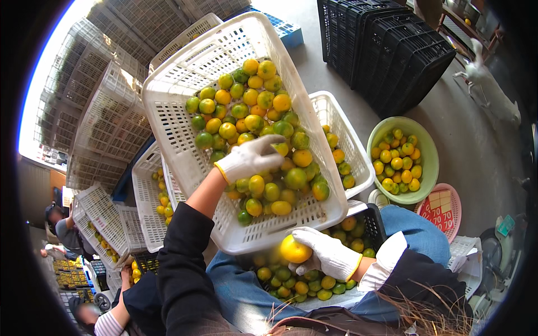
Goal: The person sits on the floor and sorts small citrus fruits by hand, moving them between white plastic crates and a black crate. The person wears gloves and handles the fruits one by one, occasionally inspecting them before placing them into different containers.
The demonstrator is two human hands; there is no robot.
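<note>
My right hand (325, 250), in a white knit glove, grips a yellow-orange mandarin (295, 248) above a black crate (375, 224) between my knees. Green and yellow mandarins (313, 286) lie in that crate. In a matching glove, my left hand (252, 158) reaches into a tilted white plastic crate (201, 59) holding many green-to-orange mandarins (252, 122). Its fingers are slightly blurred around a yellow-green mandarin (280, 148); whether they grip it is unclear.
A second white crate (361, 166) with mandarins sits underneath. To the right are a green basin (433, 161) of mandarins, a pink basket (456, 210) with printed labels, and stacked black crates (386, 54). A white animal (491, 84) lies beyond. Co-workers (67, 231) and white crates (111, 113) occupy the left.
</note>
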